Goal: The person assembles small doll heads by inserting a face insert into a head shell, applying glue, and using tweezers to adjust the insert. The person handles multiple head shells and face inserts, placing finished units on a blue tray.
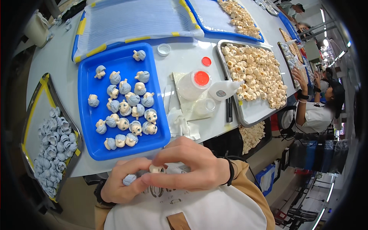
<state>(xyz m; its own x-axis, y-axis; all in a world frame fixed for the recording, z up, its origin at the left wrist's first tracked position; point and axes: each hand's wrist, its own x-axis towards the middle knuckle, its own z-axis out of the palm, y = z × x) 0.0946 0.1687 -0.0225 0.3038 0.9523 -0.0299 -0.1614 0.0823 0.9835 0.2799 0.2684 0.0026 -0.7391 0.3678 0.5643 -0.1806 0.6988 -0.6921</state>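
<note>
In front of my chest, my left hand (117, 188) and my right hand (195, 165) meet around a small doll face piece (156, 169), beige with a painted eye. The fingers of my right hand pinch it from above and below. Tucked in the curled fingers of my left hand is a light blue doll hair piece (129, 179); its thumb and fingertips reach the face piece too. Fingers cover much of both parts. Just beyond my hands, a blue tray (90, 143) holds several doll heads with blue hair (132, 99), lying at various angles.
Left, a taped tray (27, 134) holds a pile of blue hair pieces (53, 149). Right, a metal tray (245, 122) carries many beige face parts (253, 69). Between stand a red-capped bottle (191, 86), a squeeze bottle (224, 90) and crumpled tissue (182, 124). A co-worker (312, 111) sits right.
</note>
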